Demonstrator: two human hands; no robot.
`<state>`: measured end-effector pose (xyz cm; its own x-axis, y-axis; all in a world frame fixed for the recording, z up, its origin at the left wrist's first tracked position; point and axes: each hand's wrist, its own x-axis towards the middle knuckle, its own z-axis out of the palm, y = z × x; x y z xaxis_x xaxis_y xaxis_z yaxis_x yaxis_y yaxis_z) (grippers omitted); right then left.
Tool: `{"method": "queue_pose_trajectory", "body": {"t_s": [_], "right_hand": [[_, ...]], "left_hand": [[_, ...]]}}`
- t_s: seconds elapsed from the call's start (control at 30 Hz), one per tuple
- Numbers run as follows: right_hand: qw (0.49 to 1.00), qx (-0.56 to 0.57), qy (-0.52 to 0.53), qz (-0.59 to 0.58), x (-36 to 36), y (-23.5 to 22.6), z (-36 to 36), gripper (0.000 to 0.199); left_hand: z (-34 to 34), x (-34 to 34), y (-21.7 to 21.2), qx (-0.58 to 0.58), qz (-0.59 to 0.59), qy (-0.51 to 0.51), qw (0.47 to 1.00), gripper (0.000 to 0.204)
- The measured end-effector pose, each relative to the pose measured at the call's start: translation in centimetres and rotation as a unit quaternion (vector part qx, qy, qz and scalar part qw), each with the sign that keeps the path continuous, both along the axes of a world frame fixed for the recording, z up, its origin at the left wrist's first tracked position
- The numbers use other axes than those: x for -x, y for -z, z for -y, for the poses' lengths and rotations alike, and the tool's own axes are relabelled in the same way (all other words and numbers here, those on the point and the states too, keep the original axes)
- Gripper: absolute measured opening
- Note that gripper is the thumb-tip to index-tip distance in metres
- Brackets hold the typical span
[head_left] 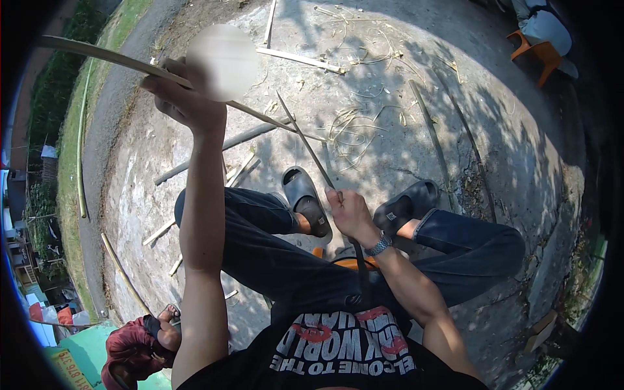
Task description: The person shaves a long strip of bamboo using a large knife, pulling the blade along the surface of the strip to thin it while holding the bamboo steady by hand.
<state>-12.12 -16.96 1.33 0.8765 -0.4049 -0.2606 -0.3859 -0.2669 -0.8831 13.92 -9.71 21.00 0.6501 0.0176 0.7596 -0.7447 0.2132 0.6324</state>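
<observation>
My left hand point(187, 101) is raised at the upper left, its fingers closed round a long, narrow bamboo strip point(107, 54). The strip slants from the far left down toward the middle; a round blurred patch covers part of it and some of my fingers. Between my knees, my right hand point(351, 213) grips a long, slim knife point(305, 142) with a dark pointed blade. Its tip points up and left, near the strip; whether they touch I cannot tell. The dark handle runs back under my wrist toward my lap.
Thin curled shavings point(354, 130) litter the ground ahead. Bamboo poles point(432, 130) and split pieces point(302, 60) lie about. My sandals point(305, 198) flank the knife, with an orange seat point(356, 263) beneath me. Another person point(136, 351) sits at lower left; an orange chair point(539, 55) stands far right.
</observation>
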Motion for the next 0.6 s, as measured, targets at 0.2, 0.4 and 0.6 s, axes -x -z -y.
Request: {"method": "queue_pose_trajectory", "body": {"t_s": [0.2,0.4,0.6], "right_hand": [[0.988,-0.081,0.021,0.128,-0.6,-7.3,-3.8,0.050],[0.997,0.048,0.043,-0.029,-0.6,6.1,-0.8,0.058],[0.990,-0.023,0.021,0.140,-0.8,-6.3,-4.0,0.059]], "left_hand": [[0.7,0.2,-0.6,0.026,-0.009,-0.048,0.998,0.065],[0.3,-1.3,1.2,0.041,-0.015,-0.045,0.998,0.060],[0.8,-0.3,0.6,0.034,0.016,-0.060,0.997,0.059]]}}
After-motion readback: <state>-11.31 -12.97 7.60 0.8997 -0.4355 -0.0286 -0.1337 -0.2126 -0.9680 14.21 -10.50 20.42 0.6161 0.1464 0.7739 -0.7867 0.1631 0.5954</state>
